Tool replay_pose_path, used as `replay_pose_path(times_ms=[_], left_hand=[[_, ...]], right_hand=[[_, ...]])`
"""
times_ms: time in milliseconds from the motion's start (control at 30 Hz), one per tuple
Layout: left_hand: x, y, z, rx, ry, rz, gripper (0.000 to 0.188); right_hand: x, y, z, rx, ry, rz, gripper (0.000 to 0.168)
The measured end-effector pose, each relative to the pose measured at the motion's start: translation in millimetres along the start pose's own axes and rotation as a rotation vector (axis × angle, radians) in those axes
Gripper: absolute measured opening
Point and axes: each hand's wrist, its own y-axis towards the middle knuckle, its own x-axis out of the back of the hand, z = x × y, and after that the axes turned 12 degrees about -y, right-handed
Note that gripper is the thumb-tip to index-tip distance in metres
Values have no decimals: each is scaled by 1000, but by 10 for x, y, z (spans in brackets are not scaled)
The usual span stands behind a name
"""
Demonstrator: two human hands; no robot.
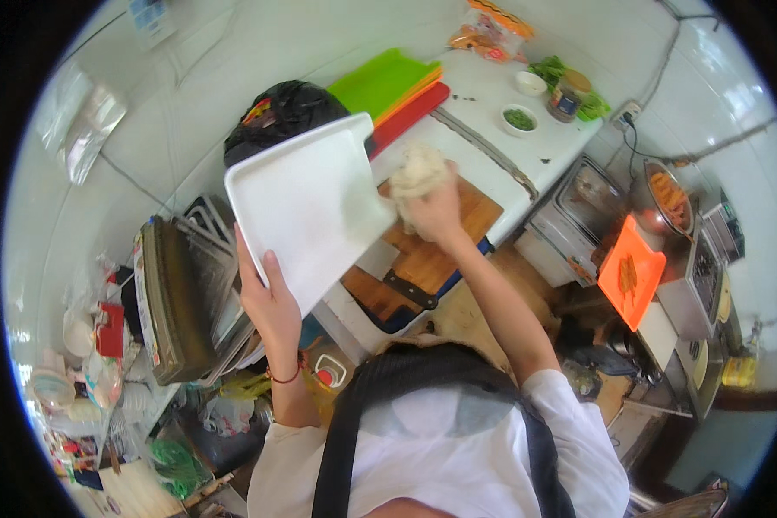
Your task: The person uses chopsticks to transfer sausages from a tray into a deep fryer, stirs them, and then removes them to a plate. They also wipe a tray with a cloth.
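My left hand (269, 301) grips the near left edge of a white plastic tray (304, 207), thumb on top. The tray is tilted, and its inner face shows toward me. Just off the tray's right end, my right hand (430, 207) clutches a wadded cream cloth (421, 169); both are blurred. Beneath that hand lies a wooden cutting board (476, 207), partly hidden by the hand and the tray. On the board rests a knife with a black riveted handle (409, 289).
Stacked green, orange and red trays (388, 84) and a black plastic bag (285, 116) stand against the wall. A bowl of chopped greens (519, 120) and a jar (566, 97) sit at the counter's far end. Right, an orange tray (631, 275) holds food beside a metal bowl (664, 194).
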Motion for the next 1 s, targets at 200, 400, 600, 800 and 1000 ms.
replay_pose_path(times_ms=[200,400,600,800,1000], left_hand=[[-187,-194,-251,71,-112,193,45],[-81,-137,-394,44,-100,149,42],[-282,-56,-433,-62,298,-175,45],[-557,343,-454,-36,11,-288,47],[-1737,398,-803,127,-149,-2,45]], right_hand=[[60,334,332,-44,-288,-196,50],[-127,392,-201,-350,-31,-90,30],[-433,309,-719,-563,-301,205,35],[702,185,-837,-263,-21,519,36],[2179,66,-1797,-381,57,369,24]])
